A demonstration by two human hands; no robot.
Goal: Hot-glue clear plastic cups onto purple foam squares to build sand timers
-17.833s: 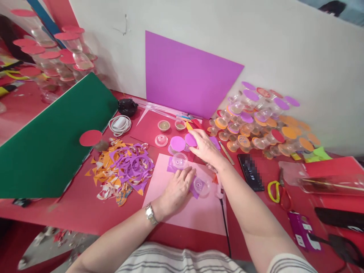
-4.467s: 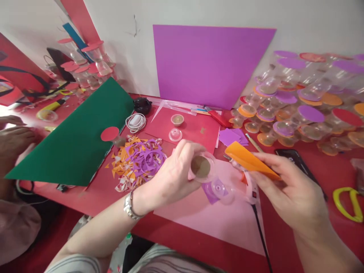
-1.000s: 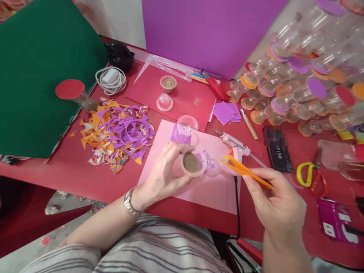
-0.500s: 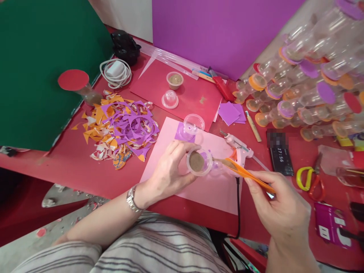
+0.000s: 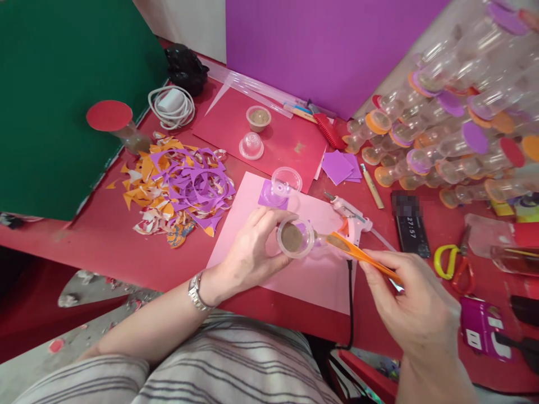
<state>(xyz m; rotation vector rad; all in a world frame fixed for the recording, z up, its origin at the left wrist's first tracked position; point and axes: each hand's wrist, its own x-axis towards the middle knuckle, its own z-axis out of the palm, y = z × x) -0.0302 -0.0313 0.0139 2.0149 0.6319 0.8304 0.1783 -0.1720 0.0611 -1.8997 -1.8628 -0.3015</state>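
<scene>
My left hand (image 5: 252,252) grips a small clear plastic cup (image 5: 295,238) tilted to the right, with brown sand inside. My right hand (image 5: 410,303) pinches a folded orange paper (image 5: 362,255) whose near crease holds some sand; its tip points at the cup's rim. A thin trail of sand seems to run between cup and paper. Beneath lies a pink sheet (image 5: 311,292) on the red table. A clear cup (image 5: 286,182) stands by a purple square on that sheet. Farther back are a cup of sand (image 5: 259,118) and an upturned clear cup (image 5: 251,146).
Paper scraps (image 5: 189,191) are heaped at left, near a green board (image 5: 76,101). A glue gun (image 5: 349,216) with its cord lies right of the cups. Stacked sand timers (image 5: 458,129) fill the back right. A phone (image 5: 410,224) and scissors (image 5: 455,264) lie at right.
Several seconds ago the cup and paper were apart. Now the paper's tip is close to the tilted cup, with sand showing in the fold. Over the last half second the hands barely moved.
</scene>
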